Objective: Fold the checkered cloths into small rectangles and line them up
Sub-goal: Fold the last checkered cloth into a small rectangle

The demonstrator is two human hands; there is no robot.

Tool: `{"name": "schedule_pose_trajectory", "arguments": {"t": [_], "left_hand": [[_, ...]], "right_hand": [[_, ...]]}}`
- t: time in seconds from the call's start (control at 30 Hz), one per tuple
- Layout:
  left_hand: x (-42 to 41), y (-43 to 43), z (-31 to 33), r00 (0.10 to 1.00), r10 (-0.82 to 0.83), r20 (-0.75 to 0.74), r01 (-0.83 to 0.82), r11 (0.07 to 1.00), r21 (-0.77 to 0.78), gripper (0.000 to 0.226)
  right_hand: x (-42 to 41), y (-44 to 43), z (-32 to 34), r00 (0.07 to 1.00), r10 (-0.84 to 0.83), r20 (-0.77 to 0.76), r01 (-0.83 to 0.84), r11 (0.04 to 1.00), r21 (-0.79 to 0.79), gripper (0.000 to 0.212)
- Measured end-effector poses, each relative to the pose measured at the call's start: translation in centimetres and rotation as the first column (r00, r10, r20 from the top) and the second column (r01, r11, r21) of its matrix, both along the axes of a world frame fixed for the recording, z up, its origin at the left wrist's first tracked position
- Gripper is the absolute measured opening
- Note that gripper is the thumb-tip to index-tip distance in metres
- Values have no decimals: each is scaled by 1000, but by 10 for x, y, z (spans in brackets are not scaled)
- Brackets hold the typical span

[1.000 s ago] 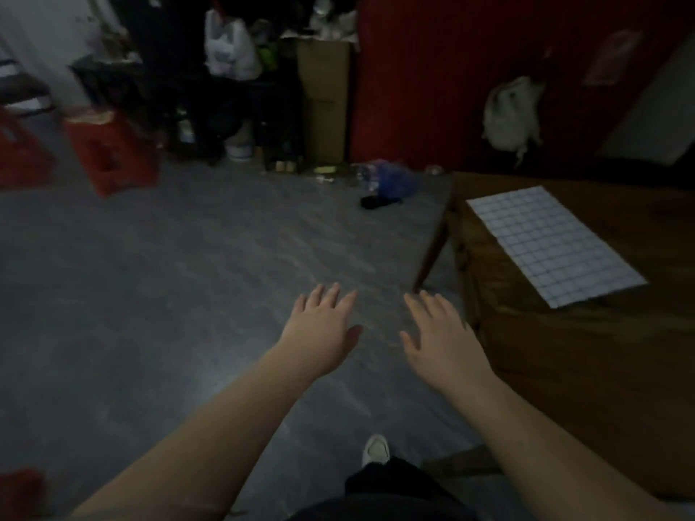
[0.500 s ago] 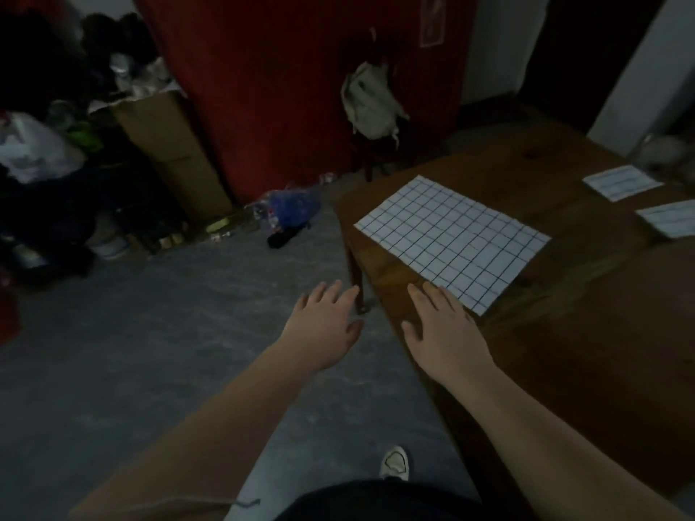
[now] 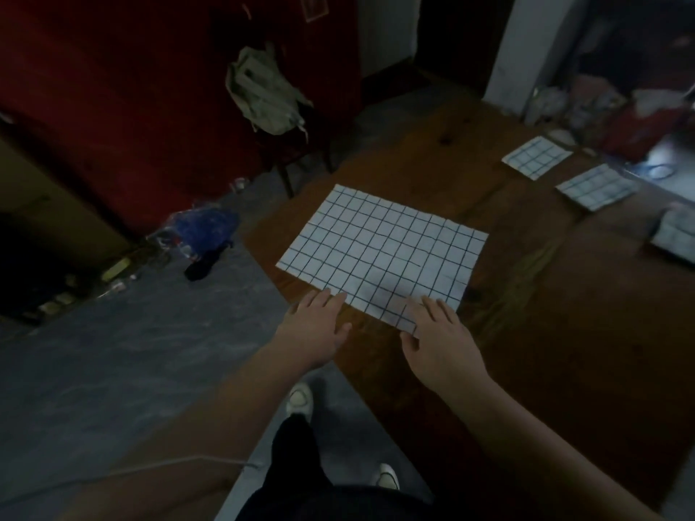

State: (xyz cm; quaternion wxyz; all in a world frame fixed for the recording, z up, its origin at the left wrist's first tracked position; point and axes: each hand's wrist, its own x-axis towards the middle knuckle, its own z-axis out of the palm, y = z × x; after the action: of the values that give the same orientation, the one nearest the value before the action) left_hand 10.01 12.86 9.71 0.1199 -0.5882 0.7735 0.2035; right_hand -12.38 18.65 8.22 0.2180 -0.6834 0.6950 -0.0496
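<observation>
View from the head camera, looking down at a dark wooden worktop [image 3: 564,370]. 1 checkered cloth [image 3: 383,250] lies flat and fully unfolded near the worktop's left corner, its near edge facing the person. Left hand [image 3: 314,325]: fingers [image 3: 323,300] extended and released, tips at or just short of the cloth's near edge; contact cannot be confirmed. Right hand [image 3: 438,332]: fingers [image 3: 432,308] likewise spread and released, overlapping the near right corner of the cloth, holding nothing. Neither hand has pinched the fabric.

Progress: 2 folded cloths lie at the far right of the worktop, the far folded cloth [image 3: 537,157] and the near folded cloth [image 3: 596,186], just beside each other but apart, forming the start of a row. A 3rd checkered item [image 3: 673,235] at the right edge is partly cut off by the frame and blurred; whether it is a folded cloth cannot be told. Judged from this layout, at least 2 cloths are done, and the open cloth has no fold in it yet.

Remaining, by inference: grasp the near edge or corners, fold the open cloth down to a small rectangle, and set it in line with the others.
</observation>
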Motion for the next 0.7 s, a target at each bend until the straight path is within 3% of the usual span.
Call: {"name": "schedule_pose_trajectory", "arguments": {"t": [0.33,0.53,0.7], "left_hand": [[26,-151,-59,973,-218,-73,222,973,61,65],[20,-223,-105,880,-474,-22,474,880,25,71],[34,-237,-133,816,-575,-62,579,812,74,67]], "right_hand": [[40,-95,-51,972,-234,8,231,963,139,61],[59,-143,-82,938,-339,-66,346,921,178,65],[69,-140,-108,912,-392,-121,410,876,253,65]]}}
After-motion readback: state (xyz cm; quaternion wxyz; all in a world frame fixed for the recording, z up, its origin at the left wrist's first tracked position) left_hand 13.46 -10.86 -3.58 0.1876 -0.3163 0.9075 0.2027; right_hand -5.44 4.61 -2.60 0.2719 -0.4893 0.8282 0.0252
